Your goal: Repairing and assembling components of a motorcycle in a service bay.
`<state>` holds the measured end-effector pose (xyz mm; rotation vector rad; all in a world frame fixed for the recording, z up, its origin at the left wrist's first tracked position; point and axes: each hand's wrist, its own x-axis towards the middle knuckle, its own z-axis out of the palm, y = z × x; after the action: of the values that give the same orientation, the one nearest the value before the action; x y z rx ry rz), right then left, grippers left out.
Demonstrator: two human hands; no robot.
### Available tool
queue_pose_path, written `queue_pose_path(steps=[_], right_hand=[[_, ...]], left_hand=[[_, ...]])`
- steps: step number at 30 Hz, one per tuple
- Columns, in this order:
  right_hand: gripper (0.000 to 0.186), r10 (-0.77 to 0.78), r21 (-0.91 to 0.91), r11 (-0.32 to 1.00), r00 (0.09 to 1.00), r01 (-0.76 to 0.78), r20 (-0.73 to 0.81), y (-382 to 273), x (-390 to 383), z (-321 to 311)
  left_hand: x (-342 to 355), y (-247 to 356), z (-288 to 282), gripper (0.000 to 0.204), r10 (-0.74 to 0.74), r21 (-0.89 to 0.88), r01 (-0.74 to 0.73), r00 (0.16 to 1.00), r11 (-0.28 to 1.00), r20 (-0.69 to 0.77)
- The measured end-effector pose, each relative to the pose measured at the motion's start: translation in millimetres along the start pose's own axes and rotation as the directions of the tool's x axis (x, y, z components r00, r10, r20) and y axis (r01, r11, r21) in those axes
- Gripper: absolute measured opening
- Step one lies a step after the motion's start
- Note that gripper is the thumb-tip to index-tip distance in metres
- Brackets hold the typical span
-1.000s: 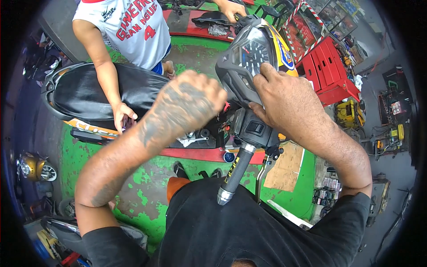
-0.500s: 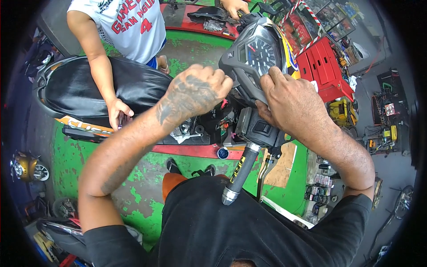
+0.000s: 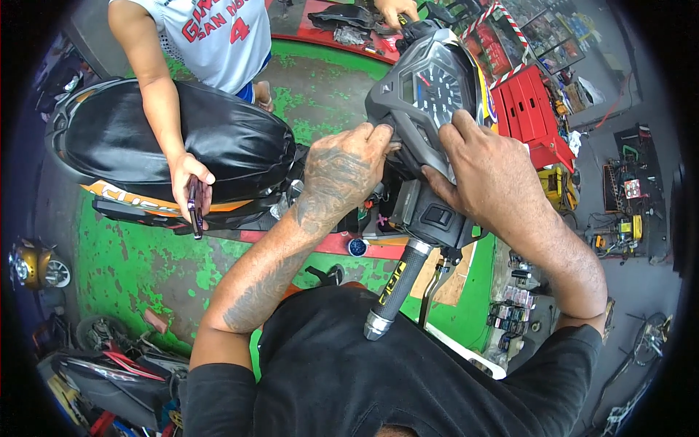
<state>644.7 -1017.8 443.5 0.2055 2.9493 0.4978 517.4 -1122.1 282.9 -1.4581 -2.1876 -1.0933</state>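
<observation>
instrument panel at upper centre, ringed by grey trim, just beyond the black switch housing and handlebar grip. left hand against or just beside the trim's left edge, fingers curled narrow; cannot tell whether holding anything. right hand across the near right side of the trim, holding it between bent fingers and thumb. off to the left, black seat, with a co-worker's hand alongside, wrapped round a dark phone; another hand near the far handlebar end. red cabinet behind, on the right. underneath, green floor with worn patches.
</observation>
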Motion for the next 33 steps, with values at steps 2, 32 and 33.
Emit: queue_pose_path(steps=[2, 32, 33], right_hand=[[0.038, 0.002, -0.057, 0.998, 1.0, -0.003, -0.008, -3, -1, 2], [0.036, -0.002, -0.106, 0.994, 1.0, 0.0, -0.015, -8, 3, 5], [0.036, -0.002, -0.107, 0.994, 1.0, 0.0, -0.015, -9, 2, 4]], left_hand=[[3, 1, -9, 0.017, 0.066, 0.03, -0.067, 0.998, 0.997, 0.003], [22, -33, -13, 0.015, -0.073, 0.172, 0.021, 0.952, 0.985, 0.297], [31, -49, -10, 0.015, -0.111, 0.183, 0.055, 0.943, 0.982, 0.314]])
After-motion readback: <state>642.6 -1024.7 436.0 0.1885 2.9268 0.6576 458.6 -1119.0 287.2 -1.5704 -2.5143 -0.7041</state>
